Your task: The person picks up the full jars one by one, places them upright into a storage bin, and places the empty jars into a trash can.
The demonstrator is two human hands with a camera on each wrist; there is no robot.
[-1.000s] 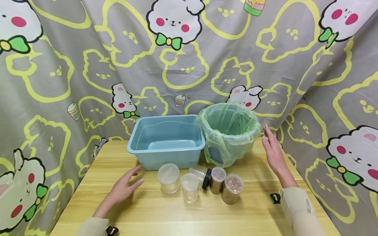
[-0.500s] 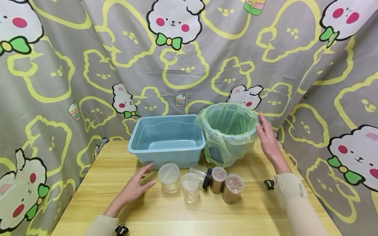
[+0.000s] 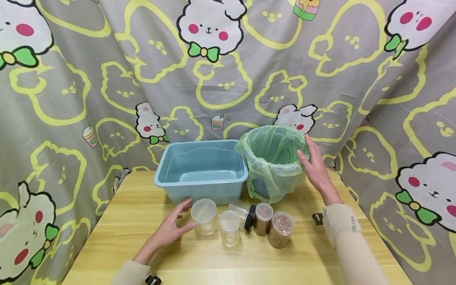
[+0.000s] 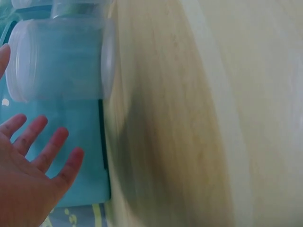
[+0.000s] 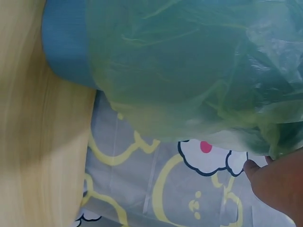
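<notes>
My left hand (image 3: 169, 229) is just left of a wide clear jar (image 3: 206, 226) with a frosted lid. Its fingers are spread, and in the left wrist view they stay apart from that jar (image 4: 66, 61). On the right, my right hand (image 3: 317, 170) touches the rim of a blue bin (image 3: 259, 188) lined with a thin green plastic bag (image 3: 276, 178). Its fingers look fairly straight against the bag (image 5: 189, 71); the right wrist view shows only part of the hand, and the far fingers are hidden.
A blue rectangular tub (image 3: 203, 192) stands left of the bin. Before them are a smaller clear jar (image 3: 229, 233), a tipped clear jar with a black lid (image 3: 240, 209), and two jars with brown contents (image 3: 262, 225) and pinkish-brown pieces (image 3: 279, 235). A patterned curtain (image 3: 228, 91) hangs behind.
My right hand has moved left from beside the bin onto its rim. My left hand has come right, closer to the wide clear jar. The jars, tub and bin appear unmoved.
</notes>
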